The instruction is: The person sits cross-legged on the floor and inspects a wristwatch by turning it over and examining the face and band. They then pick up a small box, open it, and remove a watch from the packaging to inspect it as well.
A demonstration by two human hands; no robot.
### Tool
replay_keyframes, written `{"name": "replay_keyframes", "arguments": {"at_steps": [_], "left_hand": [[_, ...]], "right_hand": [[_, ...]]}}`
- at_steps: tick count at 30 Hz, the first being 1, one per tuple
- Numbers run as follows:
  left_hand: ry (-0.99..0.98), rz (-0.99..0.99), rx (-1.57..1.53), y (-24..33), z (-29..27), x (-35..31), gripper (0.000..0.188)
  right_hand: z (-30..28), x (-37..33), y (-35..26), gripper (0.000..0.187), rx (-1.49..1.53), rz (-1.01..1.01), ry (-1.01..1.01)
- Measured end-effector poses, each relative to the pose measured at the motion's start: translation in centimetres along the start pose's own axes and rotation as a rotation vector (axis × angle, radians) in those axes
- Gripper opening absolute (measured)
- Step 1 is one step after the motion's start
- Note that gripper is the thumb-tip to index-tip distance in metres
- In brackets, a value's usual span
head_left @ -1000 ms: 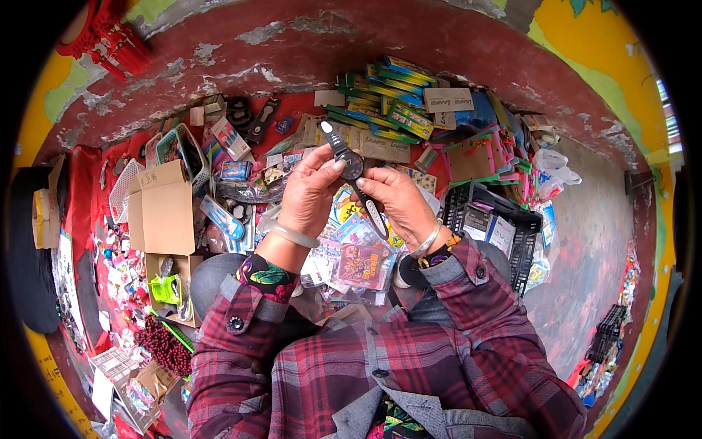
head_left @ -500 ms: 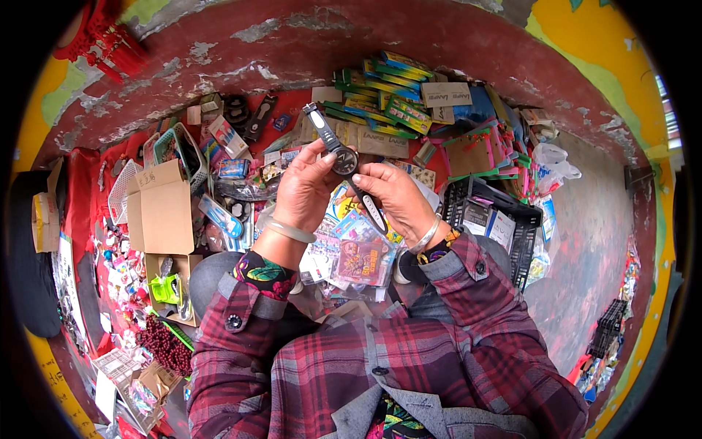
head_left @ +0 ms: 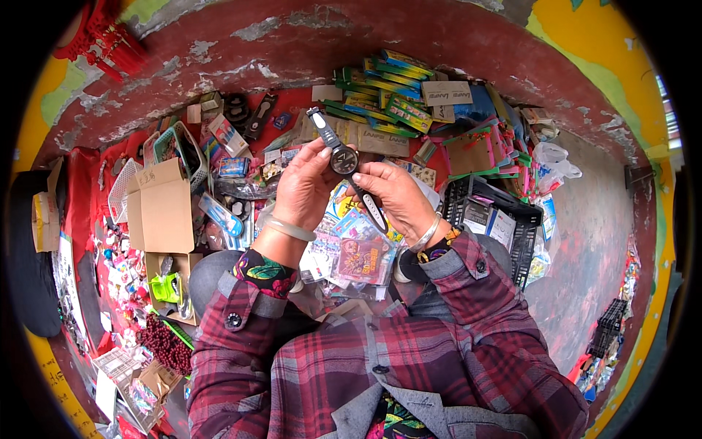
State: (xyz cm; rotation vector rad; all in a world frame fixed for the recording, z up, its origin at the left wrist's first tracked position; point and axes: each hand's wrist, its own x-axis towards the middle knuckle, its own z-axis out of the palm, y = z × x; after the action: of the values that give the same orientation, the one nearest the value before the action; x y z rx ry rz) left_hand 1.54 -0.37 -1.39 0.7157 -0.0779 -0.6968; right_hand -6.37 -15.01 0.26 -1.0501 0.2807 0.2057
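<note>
Wristwatch, black with a dark round face, was held up between both hands above the cluttered red surface. Left hand was closed on the case and upper strap, thumb near the dial. Right hand pinched the case from the other side, with the lower strap hanging loose across its palm. Watch was off the pile and in grasp; strap unfastened, not on a wrist. Cardboard box and black crate sat to either side.
</note>
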Motion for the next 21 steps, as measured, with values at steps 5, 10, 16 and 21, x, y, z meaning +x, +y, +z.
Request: {"name": "replay_keyframes", "arguments": {"at_steps": [5, 10, 16, 21], "left_hand": [[0.006, -0.001, 0.000, 0.00, 0.06, -0.06, 0.033], [0.004, 0.002, -0.001, -0.09, 0.06, -0.06, 0.033], [0.007, 0.001, 0.007, -0.06, -0.08, -0.07, 0.034], [-0.004, 0.002, 0.016, -0.05, -0.09, -0.12, 0.035]], "right_hand": [[0.11, -0.06, -0.07, 0.017, -0.003, 0.013, 0.011], [-0.03, 0.06, 0.13, 0.017, -0.021, 0.004, 0.010], [-0.11, 0.14, 0.21, 0.017, -0.030, -0.007, -0.006], [0.12, 0.01, 0.06, 0.017, -0.026, 0.001, 0.009]]}}
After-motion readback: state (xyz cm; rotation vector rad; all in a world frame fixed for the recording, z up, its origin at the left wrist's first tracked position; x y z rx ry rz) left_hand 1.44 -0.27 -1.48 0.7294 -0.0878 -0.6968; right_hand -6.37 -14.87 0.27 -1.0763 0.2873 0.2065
